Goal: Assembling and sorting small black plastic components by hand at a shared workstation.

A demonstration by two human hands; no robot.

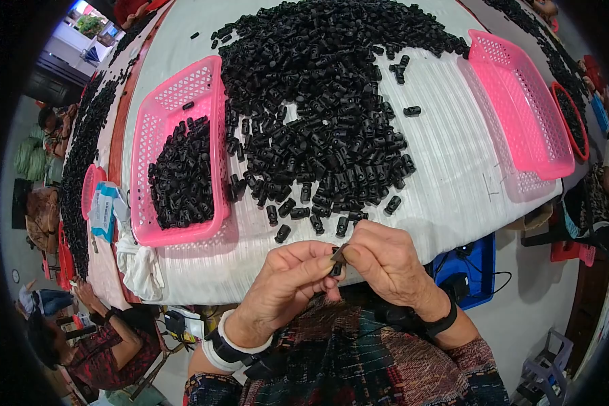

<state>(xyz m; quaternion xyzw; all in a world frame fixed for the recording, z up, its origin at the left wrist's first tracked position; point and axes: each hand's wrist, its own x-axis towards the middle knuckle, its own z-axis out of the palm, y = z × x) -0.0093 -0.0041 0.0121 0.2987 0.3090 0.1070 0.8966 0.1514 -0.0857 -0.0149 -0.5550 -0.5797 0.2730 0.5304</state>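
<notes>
At the table's front edge, my left hand [281, 274] pinches a small black cord lock [336, 269] between thumb and fingers. My right hand [392, 264] is closed against it, gripping a thin grey blade-like piece [340, 253] that touches the cord lock's top. Fingers cover most of both things. Just beyond my hands spreads a large pile of black cord locks [318, 115], with several loose ones along its near edge. To the left stands a pink plastic basket [176, 237] partly filled with the same black pieces.
A second pink basket [521, 101] sits at the right table edge. Left lie a white cloth [139, 267] and a blue-and-white packet [103, 210]. Below the table on the right is a blue crate [480, 287] with cables. Another person [108, 352] sits at lower left.
</notes>
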